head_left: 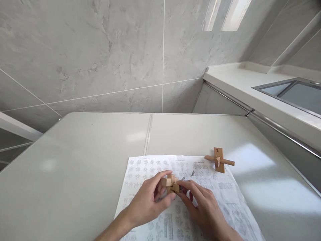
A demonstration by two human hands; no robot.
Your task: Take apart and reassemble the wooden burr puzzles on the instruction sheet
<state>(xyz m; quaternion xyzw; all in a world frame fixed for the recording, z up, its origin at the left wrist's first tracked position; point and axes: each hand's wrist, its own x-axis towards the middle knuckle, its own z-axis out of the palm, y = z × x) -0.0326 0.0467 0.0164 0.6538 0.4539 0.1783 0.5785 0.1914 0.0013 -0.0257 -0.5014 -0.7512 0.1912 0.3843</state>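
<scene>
A wooden burr puzzle [170, 181] of interlocking light-brown blocks is held between my two hands above a printed instruction sheet [135, 201]. My left hand [152, 195] grips its left side, with the thumb below and the index finger along the top. From the right, my right hand [198, 197] pinches a block of it between thumb and fingers. A dark mark shows on the block by the right fingertips. My fingers hide part of the puzzle.
A second wooden puzzle [219, 160], a flat piece marked 2 crossed by a rod, lies at the sheet's upper right edge. The white table [82, 167] has a seam across it. A counter [233, 78] with a sink [296, 92] stands to the right; a grey tiled wall [100, 50] is behind.
</scene>
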